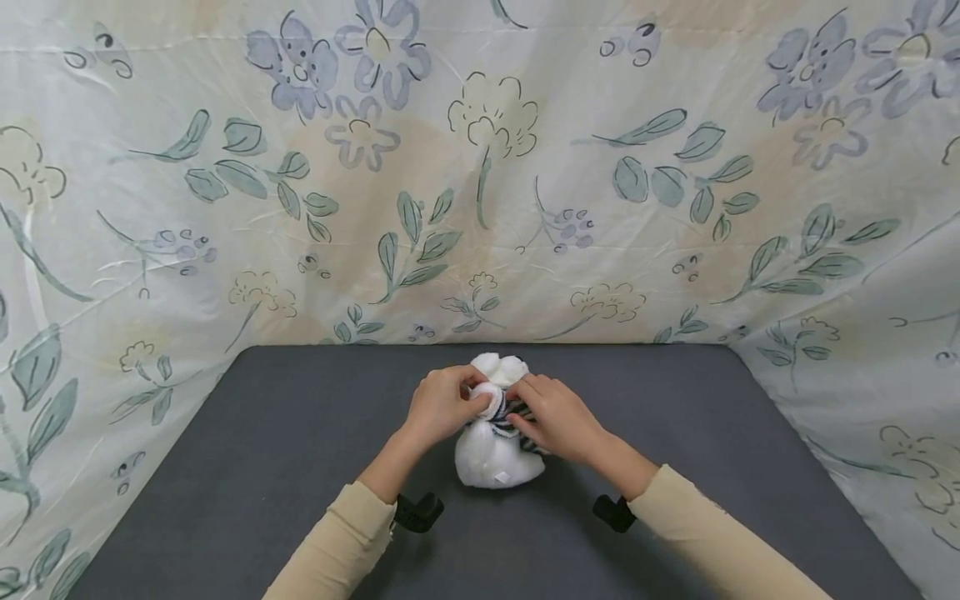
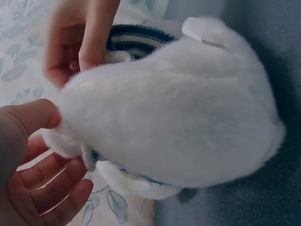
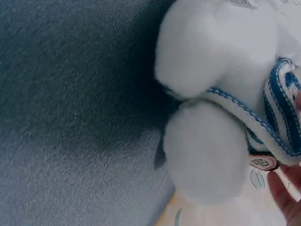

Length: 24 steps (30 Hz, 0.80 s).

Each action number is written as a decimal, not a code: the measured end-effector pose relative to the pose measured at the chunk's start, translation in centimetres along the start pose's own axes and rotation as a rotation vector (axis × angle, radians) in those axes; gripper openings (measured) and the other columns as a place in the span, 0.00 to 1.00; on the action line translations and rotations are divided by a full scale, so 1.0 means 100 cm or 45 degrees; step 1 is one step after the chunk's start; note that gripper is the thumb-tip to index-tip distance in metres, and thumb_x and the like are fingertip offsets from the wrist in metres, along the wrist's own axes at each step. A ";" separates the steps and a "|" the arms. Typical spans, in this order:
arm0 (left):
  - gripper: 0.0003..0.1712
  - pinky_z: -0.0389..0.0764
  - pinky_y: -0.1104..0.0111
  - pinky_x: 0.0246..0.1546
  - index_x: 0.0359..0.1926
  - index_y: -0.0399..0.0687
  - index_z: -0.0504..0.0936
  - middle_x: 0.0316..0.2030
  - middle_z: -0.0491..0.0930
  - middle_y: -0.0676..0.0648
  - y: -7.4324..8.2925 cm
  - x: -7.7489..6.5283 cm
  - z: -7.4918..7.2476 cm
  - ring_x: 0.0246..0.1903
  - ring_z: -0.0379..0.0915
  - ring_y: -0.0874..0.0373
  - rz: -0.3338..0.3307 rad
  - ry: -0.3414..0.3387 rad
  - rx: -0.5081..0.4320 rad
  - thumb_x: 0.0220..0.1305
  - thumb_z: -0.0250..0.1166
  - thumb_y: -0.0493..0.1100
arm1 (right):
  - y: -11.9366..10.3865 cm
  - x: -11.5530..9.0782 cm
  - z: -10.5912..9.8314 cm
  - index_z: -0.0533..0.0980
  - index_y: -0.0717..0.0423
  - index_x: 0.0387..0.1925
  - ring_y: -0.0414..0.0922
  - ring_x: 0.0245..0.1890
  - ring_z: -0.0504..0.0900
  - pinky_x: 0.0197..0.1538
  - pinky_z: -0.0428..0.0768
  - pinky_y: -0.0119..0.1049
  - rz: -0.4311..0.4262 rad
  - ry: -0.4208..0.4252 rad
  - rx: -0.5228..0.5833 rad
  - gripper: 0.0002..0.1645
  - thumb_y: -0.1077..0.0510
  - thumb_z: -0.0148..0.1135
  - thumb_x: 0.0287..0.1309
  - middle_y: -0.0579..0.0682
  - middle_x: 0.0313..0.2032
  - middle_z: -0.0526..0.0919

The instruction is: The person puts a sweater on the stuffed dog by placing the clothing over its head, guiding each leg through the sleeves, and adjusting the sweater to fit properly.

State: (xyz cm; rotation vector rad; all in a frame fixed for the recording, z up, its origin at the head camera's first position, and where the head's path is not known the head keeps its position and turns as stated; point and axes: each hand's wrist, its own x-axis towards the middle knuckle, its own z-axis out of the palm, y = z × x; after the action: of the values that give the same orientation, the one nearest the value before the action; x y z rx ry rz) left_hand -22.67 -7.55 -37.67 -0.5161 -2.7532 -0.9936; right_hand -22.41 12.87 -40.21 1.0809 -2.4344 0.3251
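Note:
A white plush toy sits on the dark table, its back with a small white label showing in the left wrist view. Around its upper part lies a blue-and-white striped knit cloth with a stitched edge. My left hand pinches the toy's narrow upper part between thumb and fingers. On the other side, my right hand holds the striped cloth with bent fingers. A small round patch shows near the right fingertips. The toy's front is mostly hidden.
The dark grey table spreads out on both sides of the toy. Floral curtain fabric hangs behind it and along both sides. Black wrist cameras sit under both wrists, near the beige sleeves.

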 end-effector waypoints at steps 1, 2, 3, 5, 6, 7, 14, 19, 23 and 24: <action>0.07 0.70 0.71 0.21 0.35 0.55 0.83 0.27 0.79 0.55 0.000 -0.001 0.001 0.24 0.71 0.66 -0.004 0.004 0.003 0.54 0.66 0.48 | 0.000 0.001 0.001 0.74 0.51 0.42 0.39 0.32 0.73 0.34 0.72 0.35 0.016 0.003 -0.008 0.16 0.51 0.65 0.53 0.43 0.35 0.76; 0.07 0.70 0.70 0.21 0.35 0.55 0.83 0.27 0.79 0.55 0.000 -0.002 0.001 0.24 0.71 0.65 -0.006 0.007 0.005 0.54 0.66 0.49 | -0.001 0.001 0.002 0.74 0.51 0.44 0.39 0.33 0.73 0.35 0.72 0.35 0.029 0.002 -0.014 0.19 0.51 0.66 0.52 0.44 0.36 0.76; 0.08 0.70 0.70 0.22 0.35 0.55 0.83 0.27 0.79 0.55 0.000 -0.003 0.002 0.24 0.71 0.65 -0.009 0.010 0.009 0.54 0.66 0.49 | -0.001 0.002 0.002 0.74 0.52 0.46 0.40 0.33 0.73 0.36 0.72 0.36 0.040 0.002 -0.027 0.21 0.50 0.67 0.51 0.44 0.37 0.76; 0.09 0.71 0.71 0.22 0.36 0.55 0.82 0.27 0.79 0.55 -0.001 -0.005 0.003 0.25 0.71 0.65 -0.010 0.011 0.022 0.54 0.66 0.50 | -0.003 0.003 0.004 0.74 0.51 0.48 0.40 0.34 0.73 0.38 0.72 0.38 0.044 0.008 -0.053 0.24 0.49 0.68 0.49 0.44 0.37 0.76; 0.10 0.71 0.71 0.22 0.36 0.55 0.82 0.27 0.79 0.55 -0.001 -0.007 0.004 0.25 0.71 0.65 -0.009 0.012 0.026 0.53 0.67 0.51 | -0.003 0.004 0.005 0.74 0.51 0.48 0.40 0.34 0.73 0.39 0.72 0.39 0.038 0.017 -0.070 0.24 0.49 0.68 0.49 0.44 0.37 0.76; 0.11 0.71 0.71 0.23 0.37 0.55 0.81 0.28 0.78 0.55 -0.001 -0.008 0.005 0.26 0.71 0.65 -0.008 0.013 0.030 0.53 0.67 0.51 | -0.004 0.005 0.006 0.74 0.50 0.48 0.40 0.34 0.73 0.40 0.72 0.40 0.029 0.030 -0.085 0.25 0.48 0.69 0.48 0.44 0.38 0.76; 0.12 0.70 0.73 0.22 0.35 0.54 0.80 0.28 0.79 0.55 -0.001 -0.015 0.009 0.24 0.71 0.66 0.041 0.100 0.023 0.50 0.71 0.49 | -0.009 0.013 0.012 0.74 0.53 0.47 0.43 0.37 0.74 0.38 0.74 0.37 -0.062 0.121 -0.040 0.25 0.51 0.71 0.46 0.47 0.40 0.75; 0.10 0.71 0.75 0.21 0.32 0.52 0.80 0.25 0.79 0.55 -0.004 -0.017 0.010 0.22 0.71 0.68 0.065 0.182 -0.002 0.48 0.72 0.45 | -0.012 0.018 0.016 0.74 0.52 0.46 0.41 0.42 0.75 0.43 0.76 0.35 -0.012 0.084 0.166 0.22 0.53 0.69 0.49 0.46 0.44 0.75; 0.09 0.71 0.76 0.21 0.31 0.52 0.81 0.24 0.80 0.55 -0.006 -0.017 0.010 0.20 0.71 0.69 0.085 0.216 -0.024 0.48 0.72 0.44 | -0.011 0.018 0.019 0.75 0.51 0.46 0.39 0.42 0.74 0.41 0.76 0.33 0.067 0.045 0.309 0.20 0.54 0.68 0.49 0.45 0.45 0.75; 0.09 0.71 0.76 0.21 0.31 0.52 0.81 0.24 0.80 0.55 -0.006 -0.017 0.009 0.20 0.71 0.69 0.089 0.222 -0.032 0.48 0.72 0.44 | -0.011 0.018 0.020 0.75 0.50 0.46 0.39 0.42 0.74 0.41 0.76 0.33 0.077 0.042 0.325 0.20 0.54 0.68 0.49 0.44 0.45 0.75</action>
State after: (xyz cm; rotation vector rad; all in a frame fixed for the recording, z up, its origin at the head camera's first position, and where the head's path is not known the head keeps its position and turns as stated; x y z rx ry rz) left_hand -21.32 -7.85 -39.14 -0.5005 -2.5555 -1.0073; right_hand -23.23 10.24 -41.00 1.0965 -2.4471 0.6837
